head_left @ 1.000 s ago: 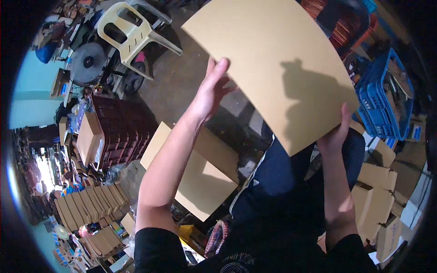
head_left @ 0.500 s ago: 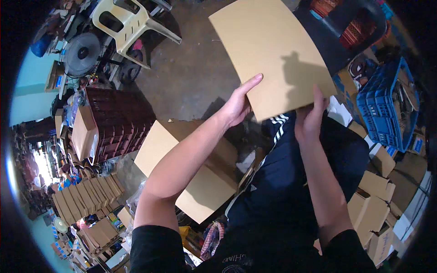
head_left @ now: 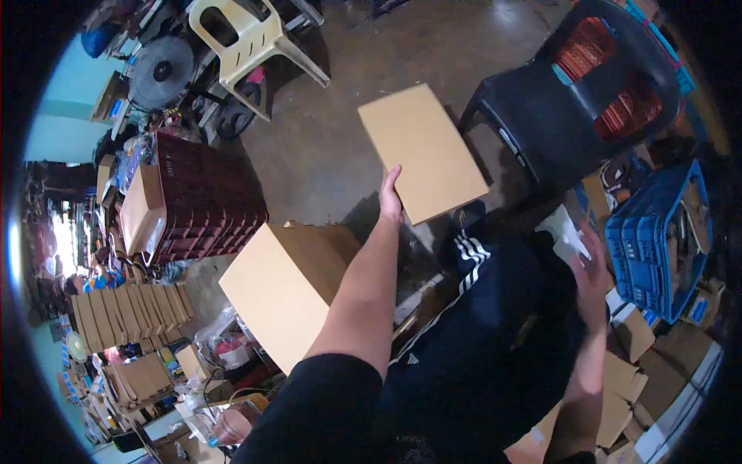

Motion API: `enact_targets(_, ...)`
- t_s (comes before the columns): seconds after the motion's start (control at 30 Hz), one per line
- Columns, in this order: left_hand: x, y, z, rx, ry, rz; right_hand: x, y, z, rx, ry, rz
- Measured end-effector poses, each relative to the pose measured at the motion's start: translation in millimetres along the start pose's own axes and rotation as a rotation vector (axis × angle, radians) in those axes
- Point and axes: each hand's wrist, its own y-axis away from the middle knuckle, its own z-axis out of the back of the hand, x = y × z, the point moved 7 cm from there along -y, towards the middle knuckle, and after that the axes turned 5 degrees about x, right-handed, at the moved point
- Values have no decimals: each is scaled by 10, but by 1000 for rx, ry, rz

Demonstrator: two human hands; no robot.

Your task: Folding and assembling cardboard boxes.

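My left hand point(head_left: 390, 198) holds a flat brown cardboard sheet point(head_left: 422, 151) by its near left edge, out in front of me above the concrete floor. My right hand point(head_left: 592, 272) is off the sheet and down at my right side, blurred, beside some white material point(head_left: 563, 230) and small cardboard boxes point(head_left: 635, 332); whether it grips anything is unclear. A large brown cardboard box point(head_left: 286, 290) lies under my left forearm. My legs in dark trousers with white stripes point(head_left: 495, 325) fill the lower middle.
A black plastic chair point(head_left: 572, 108) stands ahead on the right, a cream plastic chair point(head_left: 247, 46) at the back left. Dark red stacked crates point(head_left: 205, 197) and a fan point(head_left: 161, 71) are on the left. A blue crate point(head_left: 657, 232) is at the right. Folded boxes point(head_left: 127, 309) are stacked low left.
The sheet has moved away from me and lower. My right hand has let go of it and dropped to my right side. My left hand alone holds it now.
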Motion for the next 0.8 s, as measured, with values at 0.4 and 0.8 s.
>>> enact_targets(0.4,909,337,1427,-207,14,18,-302,1200,795,-206,581,-168)
enact_targets(0.8,2149,570,2497,-531,-222,458,-161,1064,799,-162,635,-90)
